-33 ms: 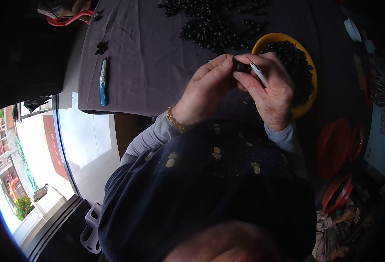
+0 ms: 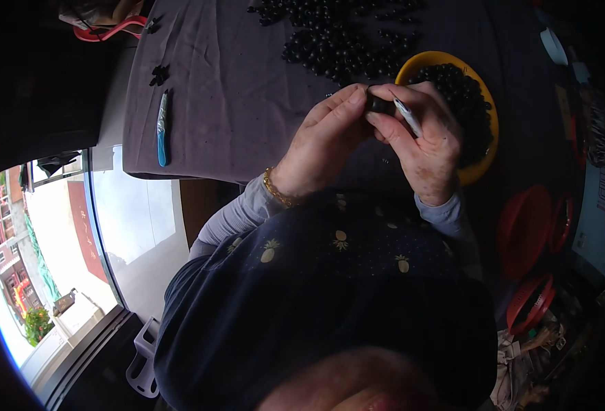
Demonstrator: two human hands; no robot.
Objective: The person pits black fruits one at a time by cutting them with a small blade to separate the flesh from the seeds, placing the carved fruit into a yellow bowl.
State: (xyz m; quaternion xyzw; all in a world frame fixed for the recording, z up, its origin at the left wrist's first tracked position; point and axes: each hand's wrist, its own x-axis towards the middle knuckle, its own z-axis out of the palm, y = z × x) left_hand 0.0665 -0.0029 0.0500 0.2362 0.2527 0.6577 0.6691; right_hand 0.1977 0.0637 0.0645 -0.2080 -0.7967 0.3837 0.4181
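Head view, and from where I stand both hands meet over the near part of the dark cloth point(image 2: 213, 130), fingertips nearly together. Between them sits one small, smooth black piece point(image 2: 378, 104), directly at the fingertips of each hand, so neither hand is clearly nearer to it. Its longer side seems to run left to right, dipping slightly towards the right, though fingers cover much of its outline.

On its left, the left hand point(image 2: 325, 129) pinches it with thumb and fingers. Across from that, the right hand point(image 2: 426, 140) is curled closed, thumb and forefinger at the piece's other end, with a slim white pen-shaped tool point(image 2: 407, 118) held between them. That tool slants from upper left to lower right, its upper end just beside the piece; whether the two touch, I can't tell.

Just past the right hand, partly behind it, stands a yellow bowl point(image 2: 446, 57) full of similar black pieces point(image 2: 458, 89). More lie in a loose heap point(image 2: 330, 44) beyond the hands. Well off to the left, a blue-ended pen-shaped tool point(image 2: 162, 133) lies nearly straight away from the person, near a little black cluster point(image 2: 159, 75).
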